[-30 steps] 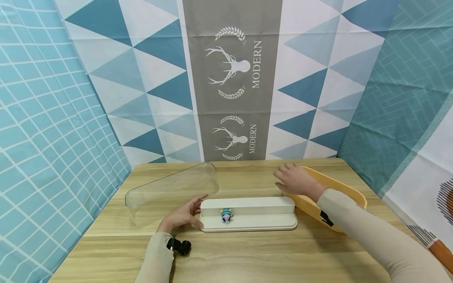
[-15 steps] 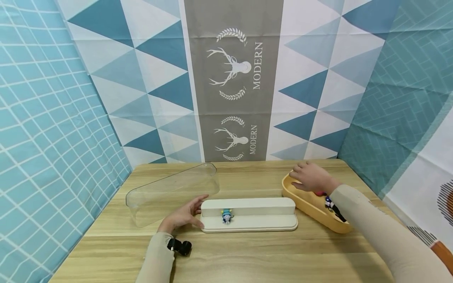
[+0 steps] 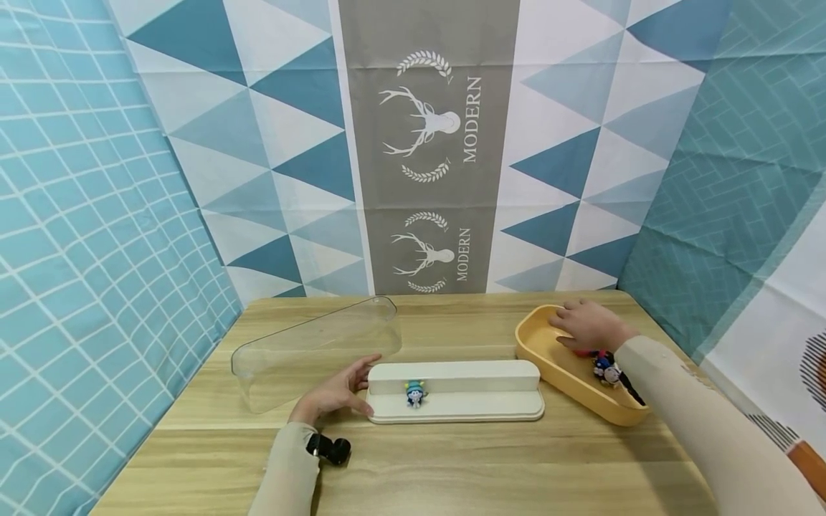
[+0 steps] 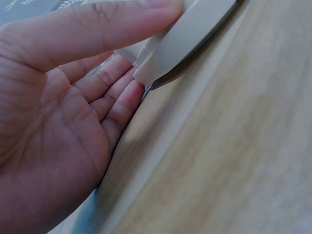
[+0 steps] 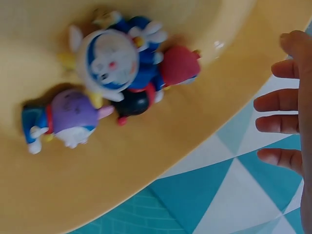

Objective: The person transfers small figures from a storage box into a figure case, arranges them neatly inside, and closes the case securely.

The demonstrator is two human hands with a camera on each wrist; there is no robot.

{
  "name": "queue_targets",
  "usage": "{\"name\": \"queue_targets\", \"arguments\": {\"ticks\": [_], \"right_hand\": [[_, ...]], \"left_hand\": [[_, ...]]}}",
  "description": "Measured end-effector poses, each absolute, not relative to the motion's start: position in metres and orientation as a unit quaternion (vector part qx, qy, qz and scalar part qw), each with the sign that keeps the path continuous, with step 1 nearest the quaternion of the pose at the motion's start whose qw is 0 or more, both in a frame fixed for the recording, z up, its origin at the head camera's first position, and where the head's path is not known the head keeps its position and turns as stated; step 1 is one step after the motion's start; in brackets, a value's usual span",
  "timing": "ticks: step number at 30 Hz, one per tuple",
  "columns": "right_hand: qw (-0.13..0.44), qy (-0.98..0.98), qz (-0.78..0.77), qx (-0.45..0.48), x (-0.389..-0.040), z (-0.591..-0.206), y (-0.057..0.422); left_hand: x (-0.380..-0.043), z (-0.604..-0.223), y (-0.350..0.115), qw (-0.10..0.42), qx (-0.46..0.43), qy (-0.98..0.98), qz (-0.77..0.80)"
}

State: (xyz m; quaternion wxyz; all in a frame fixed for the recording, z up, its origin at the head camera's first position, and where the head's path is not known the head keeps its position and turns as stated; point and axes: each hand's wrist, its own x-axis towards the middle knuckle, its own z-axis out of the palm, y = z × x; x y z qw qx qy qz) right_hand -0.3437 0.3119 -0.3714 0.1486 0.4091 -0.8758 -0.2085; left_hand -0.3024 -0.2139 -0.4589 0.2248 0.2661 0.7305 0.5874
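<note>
Over the tray (image 3: 574, 387), right fingers (image 5: 278, 100) spread wide; left fingers (image 4: 127, 100) grip the stand's (image 3: 458, 405) edge.

Two hands (image 3: 335, 393) (image 3: 589, 327), one tray (image 3: 571, 385), one stand (image 3: 454, 370), one cover (image 3: 316, 351).

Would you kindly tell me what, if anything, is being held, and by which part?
The left hand holds the white stand by its left end; the right hand holds nothing.
</note>
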Motion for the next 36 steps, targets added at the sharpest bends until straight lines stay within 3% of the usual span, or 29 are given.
{"name": "queue_targets", "arguments": {"ticks": [19,36], "right_hand": [[0.100,-0.902,-0.241,0.344,-0.345,-0.378,0.331],[0.111,-0.877,-0.286,0.369,-0.353,-0.394,0.331]], "left_hand": [[-0.303,-0.458,-0.214,0.225,0.261,0.729,0.591],[-0.302,-0.460,-0.215,0.223,0.260,0.732,0.589]]}}
